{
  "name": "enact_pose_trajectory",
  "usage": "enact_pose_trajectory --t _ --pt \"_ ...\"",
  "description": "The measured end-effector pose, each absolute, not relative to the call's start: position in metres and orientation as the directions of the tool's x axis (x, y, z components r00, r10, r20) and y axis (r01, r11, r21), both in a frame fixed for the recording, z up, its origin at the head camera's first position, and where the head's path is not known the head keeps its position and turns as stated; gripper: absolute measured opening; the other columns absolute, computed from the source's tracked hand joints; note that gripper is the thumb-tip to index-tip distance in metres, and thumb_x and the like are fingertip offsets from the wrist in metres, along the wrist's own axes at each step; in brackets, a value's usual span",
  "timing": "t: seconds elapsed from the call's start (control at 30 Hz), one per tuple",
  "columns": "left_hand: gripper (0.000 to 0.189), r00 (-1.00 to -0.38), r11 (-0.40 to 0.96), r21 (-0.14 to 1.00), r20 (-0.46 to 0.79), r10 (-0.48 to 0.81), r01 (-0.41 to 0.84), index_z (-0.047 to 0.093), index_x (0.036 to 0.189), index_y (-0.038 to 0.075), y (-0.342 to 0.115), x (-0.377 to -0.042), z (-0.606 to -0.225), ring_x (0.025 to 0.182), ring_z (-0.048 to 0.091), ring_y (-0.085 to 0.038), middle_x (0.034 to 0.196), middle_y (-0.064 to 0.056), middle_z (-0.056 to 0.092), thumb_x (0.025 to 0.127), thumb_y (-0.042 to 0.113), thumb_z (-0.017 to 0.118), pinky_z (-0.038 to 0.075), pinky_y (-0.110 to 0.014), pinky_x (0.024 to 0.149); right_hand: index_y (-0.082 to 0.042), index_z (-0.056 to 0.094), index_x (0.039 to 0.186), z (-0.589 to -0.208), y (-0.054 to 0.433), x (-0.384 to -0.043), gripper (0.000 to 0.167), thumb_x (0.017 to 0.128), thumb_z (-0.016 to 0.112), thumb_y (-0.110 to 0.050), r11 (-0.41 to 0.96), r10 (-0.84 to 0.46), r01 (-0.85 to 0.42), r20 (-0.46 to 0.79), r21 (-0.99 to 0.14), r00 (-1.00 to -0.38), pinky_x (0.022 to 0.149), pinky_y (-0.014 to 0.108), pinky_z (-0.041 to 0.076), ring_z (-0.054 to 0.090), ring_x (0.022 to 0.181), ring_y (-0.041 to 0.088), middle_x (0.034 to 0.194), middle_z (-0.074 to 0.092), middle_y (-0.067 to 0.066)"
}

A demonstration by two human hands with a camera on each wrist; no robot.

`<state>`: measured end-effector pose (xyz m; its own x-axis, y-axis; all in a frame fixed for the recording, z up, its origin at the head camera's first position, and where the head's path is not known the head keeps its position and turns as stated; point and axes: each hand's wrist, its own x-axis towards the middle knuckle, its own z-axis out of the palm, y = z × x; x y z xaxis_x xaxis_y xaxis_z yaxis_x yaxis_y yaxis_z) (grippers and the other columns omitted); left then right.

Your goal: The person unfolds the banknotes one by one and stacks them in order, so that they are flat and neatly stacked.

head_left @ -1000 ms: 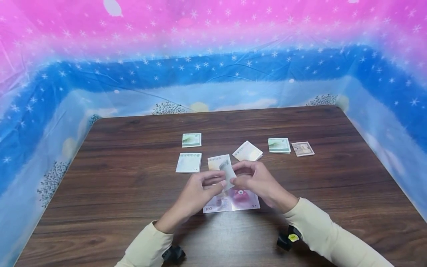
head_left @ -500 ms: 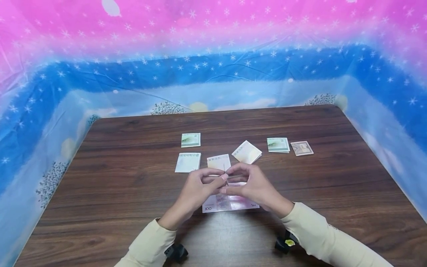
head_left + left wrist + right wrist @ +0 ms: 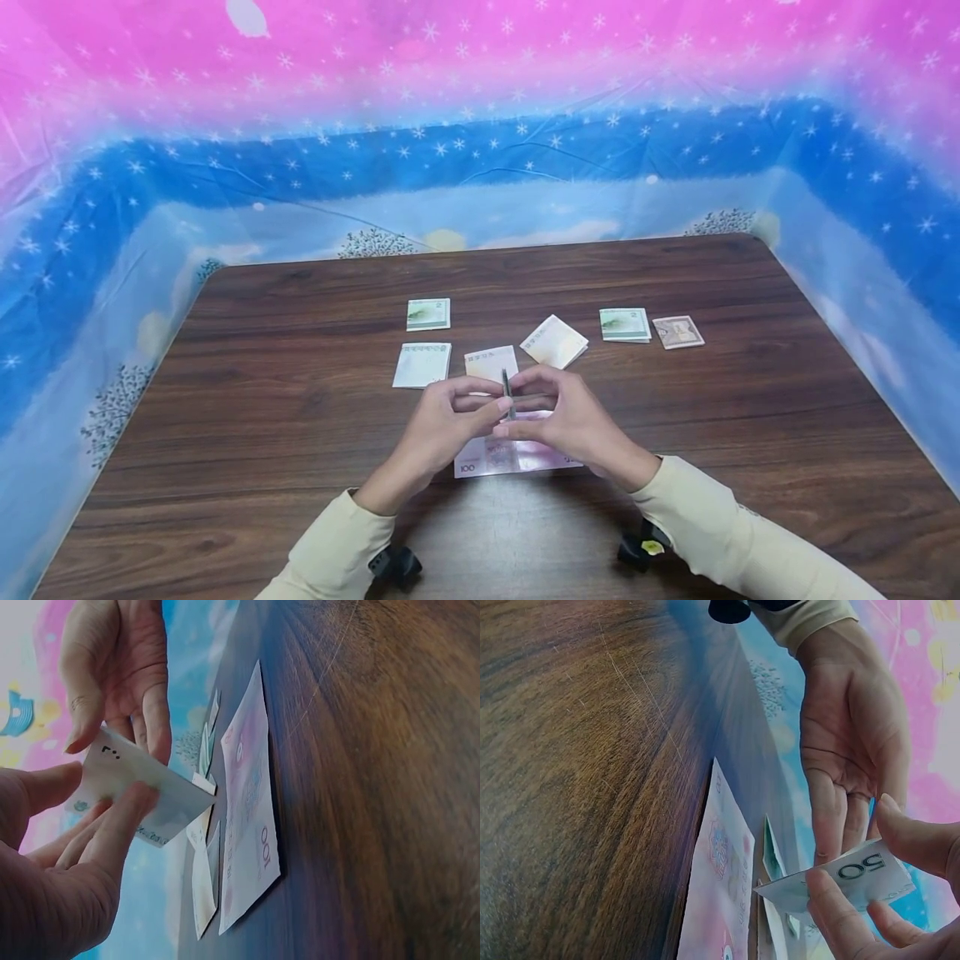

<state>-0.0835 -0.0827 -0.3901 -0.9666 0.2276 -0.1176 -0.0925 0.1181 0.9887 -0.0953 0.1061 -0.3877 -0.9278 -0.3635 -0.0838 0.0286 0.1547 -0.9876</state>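
Note:
A folded banknote (image 3: 507, 393), edge-on in the head view, stands upright between my two hands. In the right wrist view its face (image 3: 862, 867) bears the number 50. My left hand (image 3: 438, 421) pinches it, thumb at an edge and fingertips on one face, as the left wrist view shows. From the other side my right hand (image 3: 581, 421) pinches it too, thumb at the edge and a finger on the 50 face. Below them lies a pink 100 banknote (image 3: 476, 461), unfolded on the table and partly hidden by the hands.
Beyond the hands lie a folded pale note (image 3: 491, 360) and a tilted one (image 3: 555, 342). To the left are a folded white note (image 3: 422, 365) and a green one (image 3: 428, 314). Another green note (image 3: 624, 325) and a brownish one (image 3: 678, 332) lie right on the wooden table (image 3: 262, 433).
The held note has turned from showing its face to standing edge-on in the head view. My right hand has shifted slightly left, closer to my left hand. The notes on the table have stayed put.

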Motion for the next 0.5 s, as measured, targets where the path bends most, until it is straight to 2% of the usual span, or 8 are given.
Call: enact_pose_trajectory --t 0.27,0.5 --pt "0.031 -0.944 0.092 0.986 -0.163 0.287 -0.142 0.062 0.122 -0.008 -0.085 -0.083 -0.388 0.100 0.072 -0.028 0.113 -0.024 0.072 0.097 0.009 0.066 0.058 -0.038 0.090 0.009 0.054 0.129 -0.386 0.113 -0.095 0.058 0.079 0.083 0.004 0.119 -0.376 0.040 -0.082 -0.992 -0.923 0.089 0.037 0.059 0.067 0.110 0.037 0.122 0.065 0.024" --pt "0.028 -0.963 0.110 0.985 -0.157 0.217 -0.136 0.060 0.118 -0.010 -0.086 -0.082 -0.386 0.096 0.073 -0.031 0.109 -0.027 0.071 0.093 0.001 0.061 0.060 -0.039 0.085 0.009 0.051 0.133 -0.380 0.119 -0.096 0.051 0.085 0.067 0.012 0.096 -0.348 0.098 -0.126 -0.991 -0.929 0.085 0.035 0.060 0.069 0.105 0.033 0.121 0.065 0.026"
